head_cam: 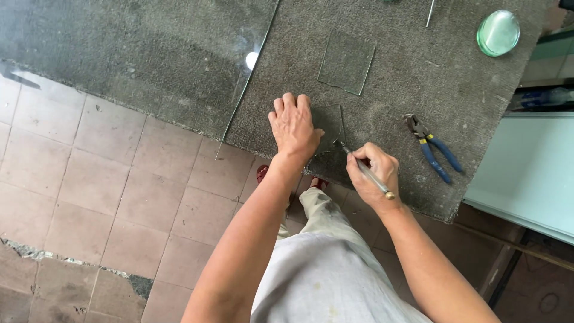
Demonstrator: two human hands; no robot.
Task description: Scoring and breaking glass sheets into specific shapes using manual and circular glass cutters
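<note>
My left hand (293,127) lies flat, fingers together, pressing a small clear glass piece (332,122) onto the grey carpeted table (418,84). My right hand (373,170) grips a slim metal glass cutter (366,170) like a pen, its tip touching the right edge of that glass piece. A second, square glass piece (347,63) lies just beyond, apart from both hands.
A large glass sheet (137,60) covers the table's left part and overhangs the front edge. Blue-handled pliers (433,148) lie right of my right hand. A round green-tinted glass disc (497,33) sits at the far right. Tiled floor (107,197) lies below; white panel (526,173) at right.
</note>
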